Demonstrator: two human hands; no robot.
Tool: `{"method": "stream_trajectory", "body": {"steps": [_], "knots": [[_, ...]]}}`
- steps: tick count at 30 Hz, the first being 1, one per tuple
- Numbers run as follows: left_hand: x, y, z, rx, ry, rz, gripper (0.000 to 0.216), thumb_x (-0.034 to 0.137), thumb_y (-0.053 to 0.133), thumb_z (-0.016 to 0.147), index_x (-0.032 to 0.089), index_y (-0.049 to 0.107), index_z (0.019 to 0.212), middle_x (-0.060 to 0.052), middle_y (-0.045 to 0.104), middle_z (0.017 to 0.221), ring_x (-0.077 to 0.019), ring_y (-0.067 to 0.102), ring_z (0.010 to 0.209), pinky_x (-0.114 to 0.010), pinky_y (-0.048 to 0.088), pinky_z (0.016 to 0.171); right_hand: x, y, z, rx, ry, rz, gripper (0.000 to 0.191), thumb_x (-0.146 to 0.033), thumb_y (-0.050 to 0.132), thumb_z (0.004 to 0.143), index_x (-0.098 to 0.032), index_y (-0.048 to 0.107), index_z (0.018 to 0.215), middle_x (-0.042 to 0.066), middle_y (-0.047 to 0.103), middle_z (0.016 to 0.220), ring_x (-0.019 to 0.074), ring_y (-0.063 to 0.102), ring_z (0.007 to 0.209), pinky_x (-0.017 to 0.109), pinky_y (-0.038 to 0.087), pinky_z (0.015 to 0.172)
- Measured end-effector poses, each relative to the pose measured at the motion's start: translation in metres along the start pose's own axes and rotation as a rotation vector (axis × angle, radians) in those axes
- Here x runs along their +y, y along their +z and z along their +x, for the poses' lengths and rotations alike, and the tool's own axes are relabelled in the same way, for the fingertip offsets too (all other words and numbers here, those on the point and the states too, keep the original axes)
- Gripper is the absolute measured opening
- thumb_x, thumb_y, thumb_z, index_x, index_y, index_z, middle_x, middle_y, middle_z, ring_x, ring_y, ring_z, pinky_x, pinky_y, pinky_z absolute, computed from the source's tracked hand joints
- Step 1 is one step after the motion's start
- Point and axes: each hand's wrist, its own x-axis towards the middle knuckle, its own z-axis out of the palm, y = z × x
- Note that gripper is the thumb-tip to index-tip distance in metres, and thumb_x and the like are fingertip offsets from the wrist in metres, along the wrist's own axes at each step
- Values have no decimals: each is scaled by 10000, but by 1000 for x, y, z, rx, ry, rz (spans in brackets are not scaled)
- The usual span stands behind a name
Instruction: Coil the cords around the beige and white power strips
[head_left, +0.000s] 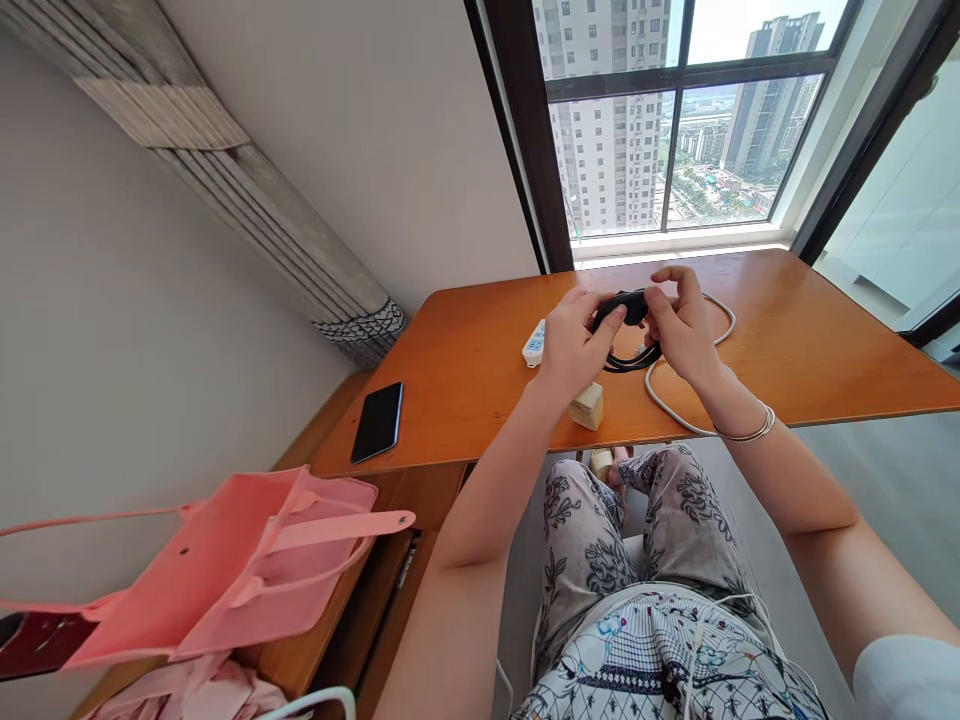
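Note:
A coiled black cable [632, 364] with a thick black end piece [634, 306], perhaps a plug, is held between my two hands above the wooden table. My left hand [579, 335] is closed around the coil from the left, its thumb on the black piece. From the right, my right hand [681, 328] pinches the same cable near that piece, with the index finger bent and raised. Behind my left hand lies a white power strip [533, 344], partly hidden. A small wooden block [588, 408] sits under my left wrist, and a white cord [670, 408] curves beneath my right hand.
On the table [465, 360], a dark phone [378, 421] lies at the left edge. An open pink bag [247, 560] stands lower left on a wooden cabinet [330, 640]. A window [679, 150] is beyond the table; a curtain [277, 220] hangs at left.

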Motion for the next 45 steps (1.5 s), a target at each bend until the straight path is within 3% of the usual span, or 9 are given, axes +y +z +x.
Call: {"method": "stream_trajectory", "body": {"steps": [3,9,14,17,25,30,35,41,45], "knots": [[1,-1,-1,15,8,10,370,526,555,924,202,713,1005,-61,636,956,-166,632,794,-288,534,666,-1,-1,1,-55,76,50,463,-687,635,813,-250,553,946,-72,431,593,79,385,441,223,400,418],[-2,-3,-1,-27,7,-23,388,520,554,924,195,717,1056,-61,629,985,-126,621,670,-261,511,580,-2,1,3,-59,84,30,508,-702,629,801,-200,631,875,-64,427,584,76,407,477,216,415,439],[3,-2,-2,-12,-23,8,361,442,563,930,215,681,1186,-74,679,1063,-156,679,759,-279,548,691,1,3,8,-41,98,40,537,-722,644,774,-194,565,714,-73,382,528,64,383,446,206,387,423],[4,-1,-2,-25,-67,-5,299,391,582,924,203,678,1136,-67,720,1009,-190,706,865,-293,554,763,4,2,10,-50,148,78,561,-742,648,753,-198,528,683,-79,350,505,66,370,436,210,378,409],[-3,-3,2,-97,-135,-191,232,337,623,876,190,675,1047,-45,734,952,-155,703,746,-256,552,679,7,2,10,-65,187,136,570,-751,684,707,-207,513,688,-88,328,500,65,352,433,208,385,398],[-3,-7,1,-111,-121,-52,274,257,688,790,199,708,1057,-37,748,933,-167,687,786,-267,540,708,7,2,9,-67,183,137,563,-743,687,712,-209,509,675,-90,313,502,64,347,433,205,390,398],[-6,-8,-2,-99,-50,-11,270,268,622,847,198,723,1088,-51,755,968,-186,690,851,-291,534,771,4,1,4,-109,199,174,547,-727,680,732,-205,520,689,-95,312,518,57,332,447,206,411,430],[3,-9,-3,-49,-19,111,229,262,555,911,199,706,1072,-58,749,974,-203,697,909,-307,520,825,4,-5,4,-180,147,182,433,-558,762,755,-208,641,977,-98,409,538,70,405,460,229,465,500],[4,-7,-4,-16,-51,100,276,289,561,922,232,634,1183,-44,740,1020,-196,701,926,-308,519,842,10,-10,6,-174,134,57,383,-548,732,784,-184,647,865,-48,529,592,98,543,531,230,464,517]]}}
